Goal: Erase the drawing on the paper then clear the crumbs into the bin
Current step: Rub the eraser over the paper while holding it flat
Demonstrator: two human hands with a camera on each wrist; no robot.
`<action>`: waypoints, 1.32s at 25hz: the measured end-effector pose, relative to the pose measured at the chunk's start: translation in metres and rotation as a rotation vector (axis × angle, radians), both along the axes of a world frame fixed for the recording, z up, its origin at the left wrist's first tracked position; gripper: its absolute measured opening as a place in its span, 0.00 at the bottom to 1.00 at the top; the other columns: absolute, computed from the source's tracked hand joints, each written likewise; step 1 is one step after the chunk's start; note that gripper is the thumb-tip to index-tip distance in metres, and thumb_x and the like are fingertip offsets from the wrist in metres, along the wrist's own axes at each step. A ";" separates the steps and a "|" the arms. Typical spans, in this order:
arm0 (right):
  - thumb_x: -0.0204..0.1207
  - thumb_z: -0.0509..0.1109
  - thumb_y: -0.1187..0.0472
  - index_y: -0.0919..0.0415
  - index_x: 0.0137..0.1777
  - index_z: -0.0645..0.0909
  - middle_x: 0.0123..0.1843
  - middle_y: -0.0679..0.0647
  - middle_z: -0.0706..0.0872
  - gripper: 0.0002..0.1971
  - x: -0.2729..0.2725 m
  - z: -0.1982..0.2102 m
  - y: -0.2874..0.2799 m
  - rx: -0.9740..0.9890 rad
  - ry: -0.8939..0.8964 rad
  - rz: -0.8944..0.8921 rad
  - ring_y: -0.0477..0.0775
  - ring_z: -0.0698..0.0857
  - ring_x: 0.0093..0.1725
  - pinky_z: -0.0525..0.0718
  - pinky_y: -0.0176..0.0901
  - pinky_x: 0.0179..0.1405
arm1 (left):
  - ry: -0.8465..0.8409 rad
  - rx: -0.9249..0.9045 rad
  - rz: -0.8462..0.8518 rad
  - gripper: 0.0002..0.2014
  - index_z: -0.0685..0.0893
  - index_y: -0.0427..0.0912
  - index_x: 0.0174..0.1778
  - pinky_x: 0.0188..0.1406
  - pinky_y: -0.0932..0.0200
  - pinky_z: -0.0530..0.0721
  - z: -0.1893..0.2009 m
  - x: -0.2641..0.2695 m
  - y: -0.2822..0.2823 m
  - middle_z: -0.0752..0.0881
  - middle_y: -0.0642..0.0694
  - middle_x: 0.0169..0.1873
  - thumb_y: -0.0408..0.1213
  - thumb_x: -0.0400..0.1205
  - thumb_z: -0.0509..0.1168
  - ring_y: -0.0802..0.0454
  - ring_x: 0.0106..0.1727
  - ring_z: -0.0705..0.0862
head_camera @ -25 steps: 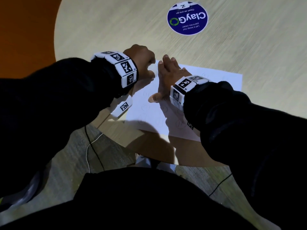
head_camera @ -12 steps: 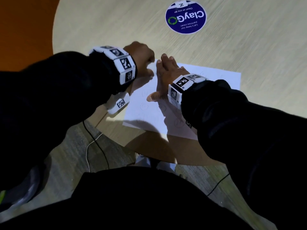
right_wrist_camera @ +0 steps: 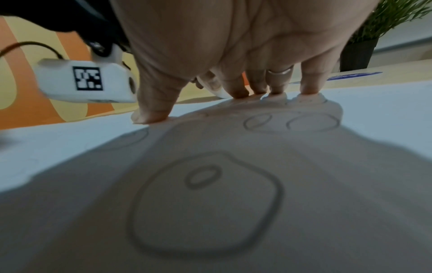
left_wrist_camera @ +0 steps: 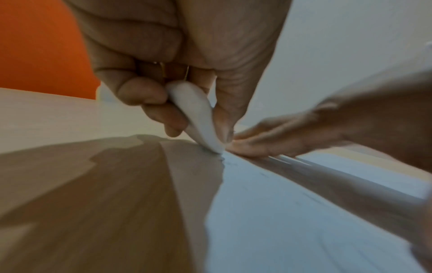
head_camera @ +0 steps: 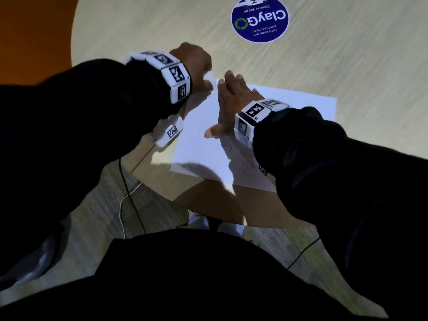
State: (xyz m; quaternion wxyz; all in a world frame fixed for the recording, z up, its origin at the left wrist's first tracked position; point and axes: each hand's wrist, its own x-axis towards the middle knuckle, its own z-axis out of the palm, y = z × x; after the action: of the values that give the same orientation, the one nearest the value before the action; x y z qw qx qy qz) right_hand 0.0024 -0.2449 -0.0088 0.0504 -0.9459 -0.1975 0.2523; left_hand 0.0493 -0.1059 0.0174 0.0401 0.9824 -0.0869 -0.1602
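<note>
A white sheet of paper [head_camera: 289, 107] with faint pencil rings lies near the round table's front edge. My left hand [head_camera: 194, 63] pinches a white eraser [left_wrist_camera: 198, 116] between thumb and curled fingers, its tip pressed on the paper's far left corner [left_wrist_camera: 221, 157]. My right hand [head_camera: 234, 100] lies flat on the paper beside it, fingers straight, fingertips [right_wrist_camera: 308, 90] pressing the sheet down. Pencil rings [right_wrist_camera: 203, 203] show under the right palm in the right wrist view. No bin is in view.
The pale wooden table [head_camera: 347, 54] carries a round blue ClayGo sticker [head_camera: 259, 20] at the back. An orange wall [head_camera: 34, 38] lies to the left. A potted plant [right_wrist_camera: 364, 42] stands beyond the table. Cables [head_camera: 129, 193] hang below the table edge.
The left hand with the eraser has shifted slightly along the paper's far left corner. The right hand stays pressed flat on the sheet.
</note>
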 end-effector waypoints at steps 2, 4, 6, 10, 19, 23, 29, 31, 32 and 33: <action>0.60 0.74 0.30 0.63 0.84 0.40 0.85 0.58 0.40 0.65 0.000 0.001 0.000 0.003 -0.006 0.002 0.60 0.42 0.84 0.56 0.66 0.78 | -0.010 -0.003 0.004 0.22 0.84 0.37 0.63 0.51 0.53 0.75 0.003 0.003 0.000 0.85 0.38 0.59 0.45 0.77 0.73 0.36 0.63 0.80; 0.62 0.73 0.30 0.63 0.84 0.39 0.85 0.57 0.38 0.64 0.000 0.001 -0.001 -0.001 0.003 -0.001 0.60 0.41 0.84 0.54 0.65 0.78 | 0.007 0.021 -0.029 0.21 0.84 0.38 0.63 0.51 0.53 0.75 -0.001 -0.003 -0.003 0.85 0.39 0.59 0.46 0.77 0.73 0.37 0.62 0.79; 0.62 0.72 0.29 0.63 0.84 0.38 0.85 0.57 0.37 0.64 0.001 0.002 -0.002 -0.002 0.014 -0.002 0.60 0.40 0.84 0.52 0.64 0.79 | 0.014 0.031 -0.047 0.22 0.84 0.39 0.64 0.54 0.51 0.76 0.000 -0.006 -0.005 0.84 0.39 0.60 0.46 0.77 0.73 0.38 0.64 0.78; 0.61 0.73 0.29 0.64 0.84 0.39 0.85 0.58 0.38 0.65 0.001 0.000 0.000 0.004 0.007 0.007 0.61 0.41 0.84 0.54 0.66 0.78 | -0.007 0.009 0.009 0.21 0.83 0.39 0.64 0.53 0.52 0.76 0.005 0.005 0.001 0.84 0.39 0.61 0.44 0.77 0.72 0.37 0.64 0.79; 0.61 0.73 0.30 0.64 0.84 0.41 0.85 0.58 0.40 0.64 0.000 -0.002 -0.001 0.004 -0.021 -0.002 0.60 0.42 0.84 0.56 0.66 0.78 | 0.000 0.021 0.008 0.24 0.83 0.38 0.65 0.54 0.50 0.76 0.009 0.007 0.009 0.84 0.37 0.60 0.46 0.76 0.74 0.36 0.64 0.78; 0.62 0.74 0.31 0.62 0.84 0.39 0.85 0.57 0.38 0.64 0.001 -0.002 0.000 0.005 0.006 -0.010 0.60 0.40 0.84 0.53 0.65 0.79 | 0.025 -0.067 -0.005 0.23 0.83 0.40 0.64 0.56 0.52 0.76 0.002 -0.002 0.006 0.85 0.40 0.59 0.47 0.75 0.73 0.40 0.62 0.80; 0.60 0.73 0.29 0.63 0.83 0.39 0.85 0.58 0.39 0.65 0.001 -0.002 0.000 0.003 -0.011 0.001 0.60 0.41 0.84 0.54 0.65 0.78 | -0.004 -0.032 -0.011 0.24 0.82 0.39 0.66 0.55 0.52 0.75 0.001 -0.002 0.003 0.83 0.39 0.62 0.46 0.77 0.73 0.38 0.65 0.77; 0.60 0.73 0.29 0.63 0.83 0.39 0.85 0.58 0.39 0.65 0.002 -0.002 -0.001 0.005 -0.001 0.000 0.60 0.41 0.84 0.53 0.65 0.79 | 0.001 -0.007 -0.039 0.24 0.82 0.40 0.66 0.55 0.51 0.75 -0.002 -0.008 0.002 0.82 0.39 0.62 0.46 0.76 0.74 0.38 0.66 0.77; 0.60 0.73 0.29 0.63 0.83 0.39 0.85 0.58 0.38 0.65 0.003 -0.002 -0.002 0.004 0.007 -0.003 0.60 0.41 0.84 0.53 0.65 0.79 | 0.009 0.008 -0.053 0.24 0.82 0.41 0.66 0.55 0.51 0.75 -0.004 -0.010 0.002 0.82 0.39 0.62 0.46 0.76 0.74 0.38 0.66 0.77; 0.60 0.73 0.29 0.63 0.83 0.39 0.85 0.58 0.38 0.65 0.002 -0.003 -0.002 0.003 0.014 -0.005 0.60 0.40 0.84 0.52 0.65 0.79 | 0.012 0.022 -0.056 0.24 0.82 0.41 0.67 0.55 0.50 0.75 -0.004 -0.011 0.002 0.82 0.39 0.63 0.46 0.76 0.74 0.38 0.66 0.76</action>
State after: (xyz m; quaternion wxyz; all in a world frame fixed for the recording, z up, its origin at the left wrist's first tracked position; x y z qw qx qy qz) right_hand 0.0049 -0.2465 -0.0118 0.0537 -0.9446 -0.1953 0.2583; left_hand 0.0387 -0.1034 0.0138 0.0255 0.9791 -0.1122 -0.1678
